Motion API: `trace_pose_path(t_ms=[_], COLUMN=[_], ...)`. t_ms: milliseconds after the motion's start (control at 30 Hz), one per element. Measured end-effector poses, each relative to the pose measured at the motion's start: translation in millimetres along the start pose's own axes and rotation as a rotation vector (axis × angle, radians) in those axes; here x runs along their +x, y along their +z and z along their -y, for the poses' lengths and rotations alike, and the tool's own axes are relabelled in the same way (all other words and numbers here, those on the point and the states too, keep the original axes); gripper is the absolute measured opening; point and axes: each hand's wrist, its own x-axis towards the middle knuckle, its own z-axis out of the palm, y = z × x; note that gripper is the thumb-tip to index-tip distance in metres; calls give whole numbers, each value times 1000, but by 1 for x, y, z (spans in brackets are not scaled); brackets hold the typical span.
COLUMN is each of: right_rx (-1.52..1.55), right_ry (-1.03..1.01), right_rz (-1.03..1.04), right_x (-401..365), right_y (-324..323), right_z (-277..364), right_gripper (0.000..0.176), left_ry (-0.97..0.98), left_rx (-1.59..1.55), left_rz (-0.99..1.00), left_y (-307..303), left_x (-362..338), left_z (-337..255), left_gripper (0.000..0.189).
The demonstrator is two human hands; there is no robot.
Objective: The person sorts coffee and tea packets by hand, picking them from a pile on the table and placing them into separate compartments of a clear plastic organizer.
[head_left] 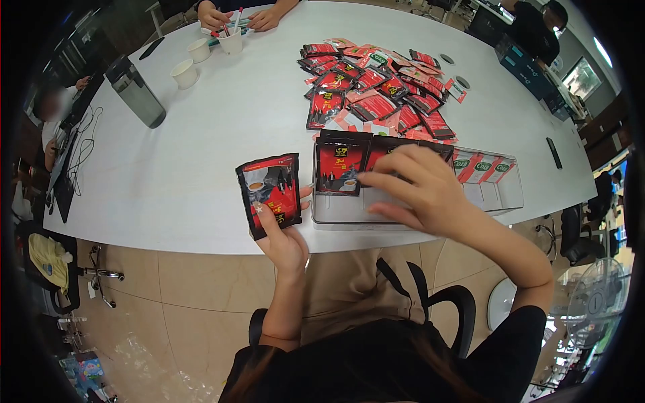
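Observation:
My left hand (287, 247) grips a red and black coffee sachet (274, 185) in front of the table edge side of the box, thumb across its face; its print is upside down from here. My right hand (424, 191) is over the clear plastic box (359, 222), fingers spread and curved, holding nothing. Its fingertips are right beside an upright G7 3in1 sachet (339, 161) in the box's left part. More dark-topped sachets stand behind the hand, partly hidden by it. Red and white Cozy packets (481, 166) stand in the right part of the box.
Behind the box spreads a heap of mixed sachets (373, 87). A grey bottle (138, 94), paper cups (184, 74) and a dark phone (555, 153) are on the white table (201, 201). Across it, a person's hands (263, 20) are near a cup of pens (231, 41).

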Motion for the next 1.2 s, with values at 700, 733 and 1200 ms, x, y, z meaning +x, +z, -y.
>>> trace_pose_path(t_ms=[700,733,1200], right_rx=[262,278,98], right_ry=[229,225,-116], right_rz=[143,101,-485], right_x=[2,5,2], right_y=[14,11,-2], right_z=[15,15,49], right_gripper=[44,43,36], left_ry=[16,38,741], left_rx=[23,45,589], left_rz=[-17,-16,279], left_y=[5,3,1], left_x=[0,0,-20], left_z=[-3,0,-34], left_gripper=[41,41,45])
